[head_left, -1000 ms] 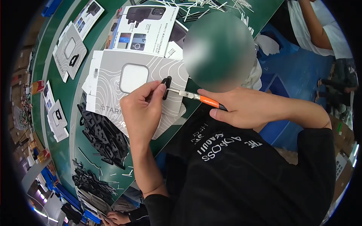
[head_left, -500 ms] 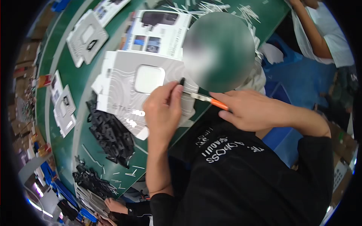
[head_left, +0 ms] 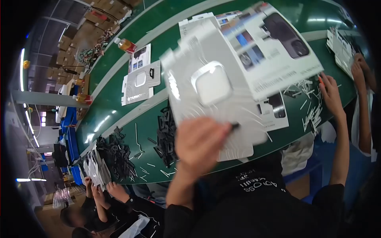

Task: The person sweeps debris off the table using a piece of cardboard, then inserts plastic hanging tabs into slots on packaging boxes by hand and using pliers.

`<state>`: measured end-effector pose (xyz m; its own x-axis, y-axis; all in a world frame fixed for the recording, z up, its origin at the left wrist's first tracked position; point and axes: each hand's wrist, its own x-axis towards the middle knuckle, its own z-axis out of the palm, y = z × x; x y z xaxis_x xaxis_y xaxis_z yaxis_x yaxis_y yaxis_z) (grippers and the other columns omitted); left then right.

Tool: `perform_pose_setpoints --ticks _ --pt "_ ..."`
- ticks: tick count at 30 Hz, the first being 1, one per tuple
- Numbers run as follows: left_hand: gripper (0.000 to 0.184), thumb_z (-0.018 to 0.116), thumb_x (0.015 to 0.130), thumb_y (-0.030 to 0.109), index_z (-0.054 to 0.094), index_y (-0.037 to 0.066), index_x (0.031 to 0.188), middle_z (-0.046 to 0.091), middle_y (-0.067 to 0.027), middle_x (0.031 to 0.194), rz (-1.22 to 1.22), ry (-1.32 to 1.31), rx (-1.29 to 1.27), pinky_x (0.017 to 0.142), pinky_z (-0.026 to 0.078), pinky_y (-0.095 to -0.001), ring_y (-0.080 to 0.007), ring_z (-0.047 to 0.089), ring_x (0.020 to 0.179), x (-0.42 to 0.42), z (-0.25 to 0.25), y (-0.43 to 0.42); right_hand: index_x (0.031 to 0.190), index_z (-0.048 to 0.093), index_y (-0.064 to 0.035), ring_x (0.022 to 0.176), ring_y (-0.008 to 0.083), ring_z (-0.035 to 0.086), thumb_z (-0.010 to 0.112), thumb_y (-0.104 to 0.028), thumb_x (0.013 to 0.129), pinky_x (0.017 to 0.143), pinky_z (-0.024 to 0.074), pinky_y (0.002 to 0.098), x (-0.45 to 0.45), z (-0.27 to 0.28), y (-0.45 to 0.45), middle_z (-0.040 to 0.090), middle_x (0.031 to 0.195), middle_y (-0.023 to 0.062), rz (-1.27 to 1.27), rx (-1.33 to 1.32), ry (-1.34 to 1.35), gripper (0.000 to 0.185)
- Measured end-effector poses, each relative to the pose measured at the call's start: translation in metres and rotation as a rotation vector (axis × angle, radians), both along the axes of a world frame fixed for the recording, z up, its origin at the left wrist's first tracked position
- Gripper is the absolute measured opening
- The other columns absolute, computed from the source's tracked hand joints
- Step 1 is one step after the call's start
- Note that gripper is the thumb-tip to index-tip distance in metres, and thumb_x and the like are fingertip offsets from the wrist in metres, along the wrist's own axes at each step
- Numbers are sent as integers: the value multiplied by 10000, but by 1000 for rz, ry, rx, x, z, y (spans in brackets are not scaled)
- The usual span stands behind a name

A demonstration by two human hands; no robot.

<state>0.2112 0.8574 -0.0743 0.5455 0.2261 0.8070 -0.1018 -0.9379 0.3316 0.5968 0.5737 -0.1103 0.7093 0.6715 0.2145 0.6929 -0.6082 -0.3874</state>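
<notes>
A flat, unfolded cardboard box (head_left: 186, 91), grey with wavy lines and a white-rimmed square window, appears tilted and blurred in front of me. Its printed panel (head_left: 274, 47) shows a dark phone picture. Over its lower part, my left hand (head_left: 200, 146) is closed, pinching a small black plastic piece (head_left: 235, 127) at the fingertips. My right hand (head_left: 331, 95) is at the printed panel's right corner, with an orange-handled tool (head_left: 321, 81) in its fingers; the tool's jaws are hidden. Other flat boxes (head_left: 278, 115) lie underneath.
Piles of black plastic pieces (head_left: 164, 139) and white strips (head_left: 313, 117) lie on the green table (head_left: 107, 91). Another flat box (head_left: 141, 81) with a black piece lies beyond, near a bottle (head_left: 125, 45). Co-workers' hands (head_left: 101, 194) handle packages at lower left, others (head_left: 363, 71) at right.
My view has swung left. The box, flat on the stack before, is now raised and tilted. My right hand has moved from beside my left hand to the panel's far right corner.
</notes>
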Motion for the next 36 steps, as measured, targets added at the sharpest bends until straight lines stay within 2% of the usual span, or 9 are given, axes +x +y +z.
perform_pose_setpoints --ticks 5,11,13,18,21,25,28,33,36 --pt "182 709 818 -20 750 14 993 722 -87 1100 105 72 5 869 522 -305 -225 671 974 49 15 170 1468 455 -94 1372 354 385 575 -183 937 1114 329 419 39 -25 10 413 1496 153 -48 -242 -494 551" --pt "190 699 862 88 736 16 1034 736 -58 1125 26 338 -236 840 532 -299 -239 696 943 105 -63 290 1381 545 -124 1377 359 393 726 -351 810 1155 281 500 -110 0 82 456 1458 145 507 -51 -276 641" --pt "185 703 848 98 745 36 1017 734 -42 1132 10 450 -90 842 533 -308 -248 697 944 114 -80 274 1350 563 -131 1391 337 390 704 -502 799 1164 260 521 -157 -2 109 462 1459 149 744 -60 -180 680" --pt "316 661 889 172 682 55 1182 727 -52 1138 86 744 -105 880 524 -324 -288 682 994 127 -65 244 1315 579 -90 1375 350 416 714 -542 776 1164 273 512 -202 -39 138 487 1430 153 963 -50 -189 717" --pt "358 639 916 192 638 32 1236 721 -85 1131 153 421 -21 875 516 -340 -309 673 999 105 -49 227 1295 586 -69 1371 349 423 720 -544 769 1161 282 514 -206 -37 142 499 1415 161 991 -98 -234 721" --pt "255 632 914 103 688 -2 1140 726 -97 1100 199 133 -311 845 507 -306 -235 669 970 1 23 154 1268 589 -43 1364 349 431 715 -535 777 1149 302 509 -230 -35 141 512 1397 174 1046 -125 -223 707" --pt "210 606 927 70 719 -18 1082 744 -98 951 450 -40 -565 749 507 -286 -186 651 776 -90 -17 107 1213 601 -14 1336 360 456 702 -506 802 1124 351 484 -227 -24 144 533 1363 189 1030 -144 -284 649" --pt "183 628 912 90 733 -4 1029 721 -90 824 956 128 -688 665 500 -297 -202 627 682 -160 -98 50 1118 626 8 1199 348 584 689 -389 860 1000 487 409 -224 -16 146 615 1233 196 1166 -230 -413 478" --pt "171 641 898 103 725 6 1010 709 -92 822 989 206 -482 653 498 -315 -226 621 674 -177 -105 72 1094 630 14 1136 338 623 678 -305 879 931 521 380 -220 -23 146 639 1185 191 1210 -158 -454 388"
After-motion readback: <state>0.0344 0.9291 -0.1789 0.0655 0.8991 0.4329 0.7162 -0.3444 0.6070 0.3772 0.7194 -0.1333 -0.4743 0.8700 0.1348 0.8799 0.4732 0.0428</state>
